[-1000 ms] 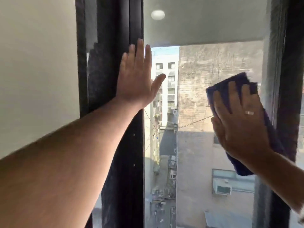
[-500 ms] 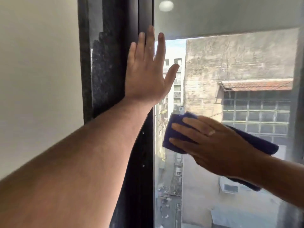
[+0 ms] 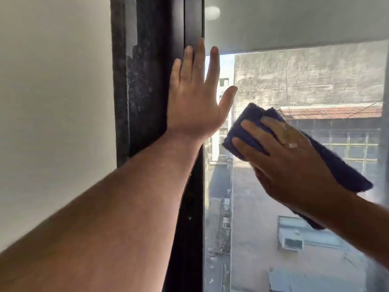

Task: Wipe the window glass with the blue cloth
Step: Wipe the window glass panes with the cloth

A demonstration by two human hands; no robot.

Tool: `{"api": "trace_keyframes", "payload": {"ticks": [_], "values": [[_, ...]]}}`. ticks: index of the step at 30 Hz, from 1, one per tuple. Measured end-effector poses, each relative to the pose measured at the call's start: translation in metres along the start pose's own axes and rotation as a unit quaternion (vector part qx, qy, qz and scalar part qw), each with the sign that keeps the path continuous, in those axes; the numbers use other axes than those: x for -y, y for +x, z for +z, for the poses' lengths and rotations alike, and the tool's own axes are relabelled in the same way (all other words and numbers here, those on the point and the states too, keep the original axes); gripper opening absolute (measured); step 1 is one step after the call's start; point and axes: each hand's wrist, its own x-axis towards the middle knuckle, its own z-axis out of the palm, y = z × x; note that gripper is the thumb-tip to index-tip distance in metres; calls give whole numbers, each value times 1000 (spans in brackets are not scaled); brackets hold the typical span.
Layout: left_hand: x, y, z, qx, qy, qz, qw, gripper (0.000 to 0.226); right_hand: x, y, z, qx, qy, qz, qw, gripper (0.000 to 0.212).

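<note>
The window glass point(image 3: 294, 81) fills the right half of the view, with buildings seen through it. My right hand point(image 3: 290, 163) presses a folded blue cloth point(image 3: 345, 171) flat against the pane near its left side, fingers spread over the cloth and pointing up-left. A ring shows on one finger. My left hand point(image 3: 195, 95) lies flat and open, fingers up, on the black window frame point(image 3: 189, 228), its thumb and one finger reaching over the glass edge. The cloth's left end sits just right of that thumb.
A white wall point(image 3: 54, 102) runs along the left. Between it and the frame is a dark speckled stone strip point(image 3: 143, 91). A ceiling light is reflected at the top of the pane point(image 3: 212, 12).
My right hand swept the cloth from the right edge of the pane down and left toward the frame, then rose slightly. My left hand stayed on the frame.
</note>
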Motion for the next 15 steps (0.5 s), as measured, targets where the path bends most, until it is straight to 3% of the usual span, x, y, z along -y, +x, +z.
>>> {"api": "trace_keyframes", "payload": {"ticks": [1,4,6,7,11,13,15], "values": [[0,0,0,4,0,1,1000,78,15,-6,4,22,0,-24,999,58],[1,0,-2,15,1,6,1000,77,54,-40,8,108,4,-219,970,69],[2,0,-3,18,5,7,1000,77,35,-41,3,115,-12,-286,951,66],[3,0,-3,19,5,6,1000,76,18,-34,2,107,-20,-267,958,62],[3,-1,-2,13,0,5,1000,76,-11,-5,-6,1,-13,-18,1000,48],[3,-1,-1,11,4,3,1000,76,25,-15,2,14,-10,-40,999,52],[3,-1,-2,6,4,3,1000,76,55,-39,10,83,-3,-178,981,58]]}}
